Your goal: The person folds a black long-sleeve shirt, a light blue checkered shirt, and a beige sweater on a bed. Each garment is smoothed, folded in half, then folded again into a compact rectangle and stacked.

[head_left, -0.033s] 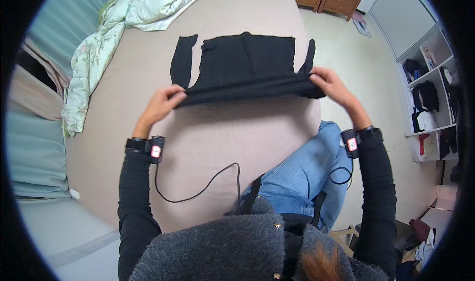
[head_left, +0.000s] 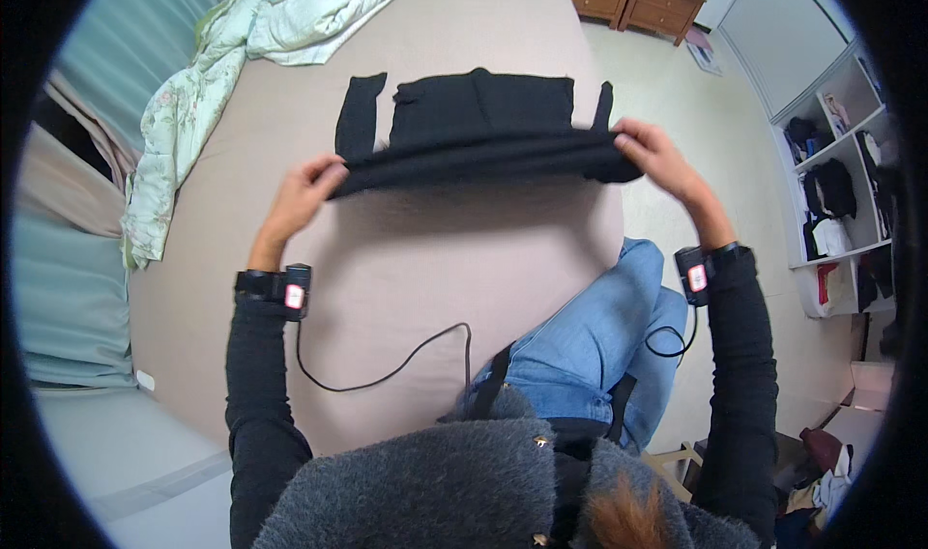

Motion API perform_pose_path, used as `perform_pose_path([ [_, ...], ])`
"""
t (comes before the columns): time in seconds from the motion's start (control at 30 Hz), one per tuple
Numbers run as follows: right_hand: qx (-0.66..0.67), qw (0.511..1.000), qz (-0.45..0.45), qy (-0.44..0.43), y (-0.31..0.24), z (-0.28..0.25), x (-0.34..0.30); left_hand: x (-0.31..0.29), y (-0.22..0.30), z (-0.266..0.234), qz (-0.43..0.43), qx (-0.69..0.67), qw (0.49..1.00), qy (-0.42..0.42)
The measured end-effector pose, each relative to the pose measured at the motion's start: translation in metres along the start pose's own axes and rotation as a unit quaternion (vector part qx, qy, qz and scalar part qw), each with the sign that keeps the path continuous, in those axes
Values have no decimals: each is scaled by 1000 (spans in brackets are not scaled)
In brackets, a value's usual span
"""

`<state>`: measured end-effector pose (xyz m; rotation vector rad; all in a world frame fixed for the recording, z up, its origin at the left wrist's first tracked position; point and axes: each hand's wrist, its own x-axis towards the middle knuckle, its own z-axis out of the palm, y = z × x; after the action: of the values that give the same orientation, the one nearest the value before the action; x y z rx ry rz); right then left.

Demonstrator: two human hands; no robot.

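Observation:
A black long-sleeved top (head_left: pixel 483 104) is spread on the bed, its far part flat and its sleeves lying at either side, pointing away from me. My left hand (head_left: pixel 304 196) pinches the left end of the garment's near edge between thumb and fingers. At the right end, my right hand (head_left: pixel 659 159) grips the same edge. Between the hands the cloth hangs as a taut, doubled band, lifted off the sheet with a shadow under it.
The bed (head_left: pixel 406 269) has a pale pink sheet; a floral quilt (head_left: pixel 193 114) is bunched at its far left. A black cable (head_left: pixel 406 361) runs from my left wrist. Beyond the right bed edge stand wooden drawers (head_left: pixel 662 6) and white shelves (head_left: pixel 788 201) with clothes.
Both hands have moved slightly outward, drawing the black top's near edge wider and tauter. The raised band now covers a little more of the flat part behind it.

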<state>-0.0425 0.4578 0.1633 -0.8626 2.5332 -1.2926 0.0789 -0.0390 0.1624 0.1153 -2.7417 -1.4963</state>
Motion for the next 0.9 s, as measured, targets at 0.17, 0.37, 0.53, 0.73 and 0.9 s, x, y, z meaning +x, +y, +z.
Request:
perform_pose_path([
  [0.17, -127, 956, -185, 189, -95, -96, 16, 3, 94, -75, 301, 45, 919, 250],
  [0.37, -234, 856, -306, 345, -211, -153, 0, -25, 194, -159, 417, 109, 835, 341],
  [0.53, -325, 762, -275, 488, -272, -138, -13, -36, 226, -212, 394, 209, 839, 313],
  [0.73, -292, 868, -239, 322, -225, -141, 65, 23, 187, -216, 361, 203, 886, 209],
  [0.9, -220, 918, -190, 270, -110, -91, 160, 113, 123, -175, 317, 286, 883, 196],
])
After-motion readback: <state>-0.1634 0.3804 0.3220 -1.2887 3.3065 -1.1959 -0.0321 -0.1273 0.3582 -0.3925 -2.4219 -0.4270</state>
